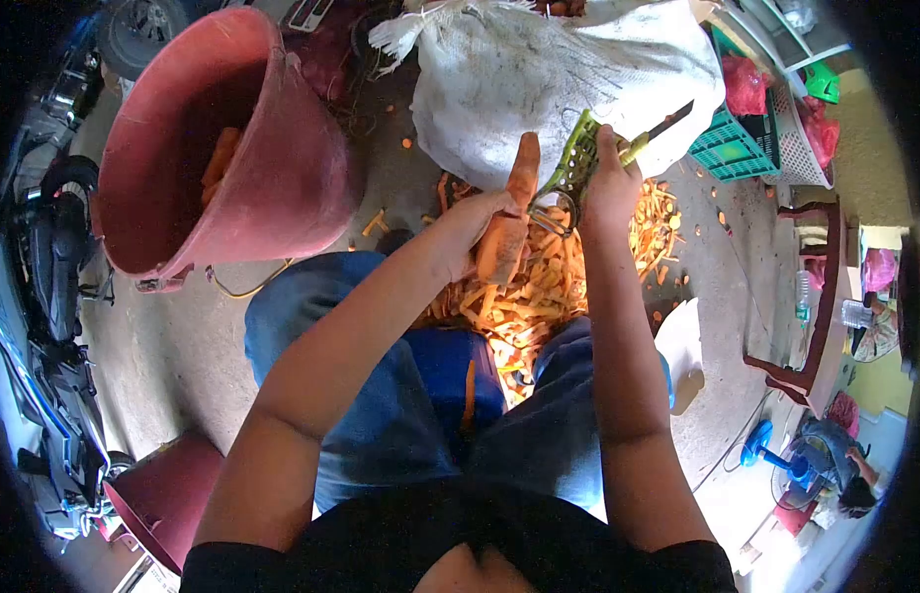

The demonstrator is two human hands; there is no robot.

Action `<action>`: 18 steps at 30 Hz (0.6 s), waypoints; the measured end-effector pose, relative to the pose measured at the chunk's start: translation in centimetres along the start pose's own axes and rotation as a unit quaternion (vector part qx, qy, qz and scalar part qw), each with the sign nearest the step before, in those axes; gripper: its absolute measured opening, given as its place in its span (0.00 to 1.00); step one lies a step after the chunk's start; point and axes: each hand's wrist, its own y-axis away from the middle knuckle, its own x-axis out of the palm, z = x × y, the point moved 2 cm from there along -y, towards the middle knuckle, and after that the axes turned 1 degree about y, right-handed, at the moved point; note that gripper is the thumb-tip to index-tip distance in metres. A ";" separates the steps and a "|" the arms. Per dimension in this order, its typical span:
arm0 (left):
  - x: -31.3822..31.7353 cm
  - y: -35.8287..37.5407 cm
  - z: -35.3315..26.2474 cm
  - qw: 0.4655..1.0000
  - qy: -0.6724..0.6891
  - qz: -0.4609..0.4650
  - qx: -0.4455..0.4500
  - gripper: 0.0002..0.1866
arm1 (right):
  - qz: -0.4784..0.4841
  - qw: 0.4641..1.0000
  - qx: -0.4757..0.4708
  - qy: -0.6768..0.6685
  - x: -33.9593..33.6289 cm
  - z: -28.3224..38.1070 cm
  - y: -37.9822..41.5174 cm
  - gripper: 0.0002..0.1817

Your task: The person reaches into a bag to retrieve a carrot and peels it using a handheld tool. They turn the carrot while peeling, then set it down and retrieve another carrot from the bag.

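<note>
Carrot (502, 249): one, in left hand (472, 229), above the peelings; narrow end pointing away from the body. Left grip: clamped on carrot.

Peeler (577, 148): green, perforated handle, in right hand (613, 194); head near carrot, apart from it. Right grip: closed on peeler.

Knife (667, 121): handle against right hand, blade slanting outward in front of sack; whether gripped too, cannot tell.

Peelings (524, 318): orange, heaped beneath both hands, some scattered on floor (222, 366).

Sack (559, 74): white, beyond the heap.

Tub (306, 188): red, left of sack, more carrots (219, 166) inside.

Crate (732, 153): green, right of sack.
</note>
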 end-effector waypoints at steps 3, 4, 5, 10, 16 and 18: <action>0.1 -0.2 0.5 1.000 0.013 0.013 0.013 0.14 | 0.016 1.000 0.008 0.004 0.5 -0.1 0.7 0.09; 0.2 -0.1 0.5 0.999 0.017 0.016 0.022 0.14 | 0.029 1.000 -0.005 0.010 0.6 -0.2 0.7 0.09; 0.4 0.1 0.4 1.000 0.019 0.013 0.020 0.14 | 0.030 1.000 -0.002 0.010 0.5 -0.3 0.6 0.09; 0.3 0.4 -0.2 1.000 -0.001 0.006 -0.026 0.17 | 0.023 0.998 0.034 -0.048 0.1 -0.8 -0.3 0.09; 1.1 0.7 -0.5 0.998 0.030 -0.031 -0.050 0.17 | 0.006 0.979 0.152 -0.135 -0.3 -0.5 -0.6 0.12; 1.1 0.7 -0.5 0.999 0.031 -0.012 -0.041 0.17 | 0.011 0.981 0.169 -0.098 -0.2 -0.4 -0.3 0.13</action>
